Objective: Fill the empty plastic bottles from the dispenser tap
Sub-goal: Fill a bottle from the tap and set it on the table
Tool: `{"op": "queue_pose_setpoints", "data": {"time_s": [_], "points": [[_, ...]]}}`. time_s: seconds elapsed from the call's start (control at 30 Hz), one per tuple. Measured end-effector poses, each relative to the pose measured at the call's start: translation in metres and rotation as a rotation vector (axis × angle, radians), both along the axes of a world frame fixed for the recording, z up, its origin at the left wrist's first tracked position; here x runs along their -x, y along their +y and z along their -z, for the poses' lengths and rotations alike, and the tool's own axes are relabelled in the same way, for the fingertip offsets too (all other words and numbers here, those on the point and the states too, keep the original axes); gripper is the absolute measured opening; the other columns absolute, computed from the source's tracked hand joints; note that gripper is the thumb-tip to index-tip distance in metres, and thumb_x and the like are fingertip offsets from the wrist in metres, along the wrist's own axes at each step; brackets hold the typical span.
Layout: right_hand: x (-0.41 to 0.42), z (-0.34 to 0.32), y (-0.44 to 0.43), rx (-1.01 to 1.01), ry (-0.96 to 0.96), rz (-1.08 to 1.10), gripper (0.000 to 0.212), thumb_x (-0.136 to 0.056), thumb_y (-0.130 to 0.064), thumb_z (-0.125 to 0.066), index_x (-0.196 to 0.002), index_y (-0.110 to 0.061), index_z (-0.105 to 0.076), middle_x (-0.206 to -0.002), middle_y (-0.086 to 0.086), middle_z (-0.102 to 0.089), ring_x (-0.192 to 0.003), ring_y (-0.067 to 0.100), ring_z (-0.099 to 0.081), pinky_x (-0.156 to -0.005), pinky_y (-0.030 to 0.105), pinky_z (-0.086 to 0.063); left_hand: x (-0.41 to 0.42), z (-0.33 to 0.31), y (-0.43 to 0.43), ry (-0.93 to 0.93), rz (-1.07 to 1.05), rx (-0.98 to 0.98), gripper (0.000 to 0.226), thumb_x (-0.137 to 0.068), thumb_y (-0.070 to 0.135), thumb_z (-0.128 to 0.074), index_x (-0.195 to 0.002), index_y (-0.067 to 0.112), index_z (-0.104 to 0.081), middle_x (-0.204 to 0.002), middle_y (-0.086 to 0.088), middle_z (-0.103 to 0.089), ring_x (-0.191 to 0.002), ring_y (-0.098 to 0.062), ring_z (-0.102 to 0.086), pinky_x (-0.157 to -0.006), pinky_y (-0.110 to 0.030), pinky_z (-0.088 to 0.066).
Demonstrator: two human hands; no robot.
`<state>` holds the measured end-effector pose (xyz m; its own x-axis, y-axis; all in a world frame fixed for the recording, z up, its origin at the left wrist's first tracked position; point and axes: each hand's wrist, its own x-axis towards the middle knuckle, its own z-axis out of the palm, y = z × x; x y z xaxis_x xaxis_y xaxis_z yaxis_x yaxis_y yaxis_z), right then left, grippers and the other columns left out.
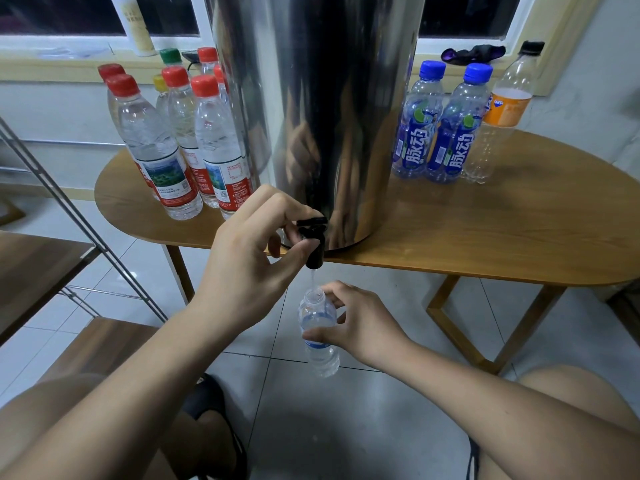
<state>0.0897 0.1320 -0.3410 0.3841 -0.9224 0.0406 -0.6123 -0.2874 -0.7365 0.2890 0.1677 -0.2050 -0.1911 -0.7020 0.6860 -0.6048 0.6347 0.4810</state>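
While the left hand [252, 247] pinches the black tap [314, 242] open and the right hand [363, 323] grips the small bottle [320, 344] at lower centre under the thin stream [313, 277], any wobble off that narrow mouth risks splashing the floor [381, 427].

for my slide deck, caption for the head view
Left hand grips the tap as the right hand holds an uncapped bottle under it

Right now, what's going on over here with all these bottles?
A person is filling a small clear bottle from the black tap of a steel dispenser. The left hand pinches the tap; the right hand holds the bottle under it, and a thin stream runs into its open neck. Red-capped bottles stand on the table left of the dispenser, blue-capped bottles on its right.
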Motion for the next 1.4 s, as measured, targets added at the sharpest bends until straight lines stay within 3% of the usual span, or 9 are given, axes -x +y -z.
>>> {"op": "queue_pose_setpoints", "data": {"time_s": [1.4], "points": [[-0.0013, -0.0018, 0.0017, -0.004, -0.01, 0.01, 0.066, -0.071, -0.062, -0.092, -0.126, -0.037, -0.064, -0.116, -0.018, -0.069, -0.104, 0.006, -0.065, -0.089, 0.039, -0.06, 0.0003, -0.0009, 0.0008, 0.004, 0.006, 0.002, 0.029, -0.092, 0.001, -0.084, -0.109, 0.018, -0.069, -0.102, 0.002, -0.061, -0.083, -0.013, -0.064, -0.067, -0.026, -0.05]]}}
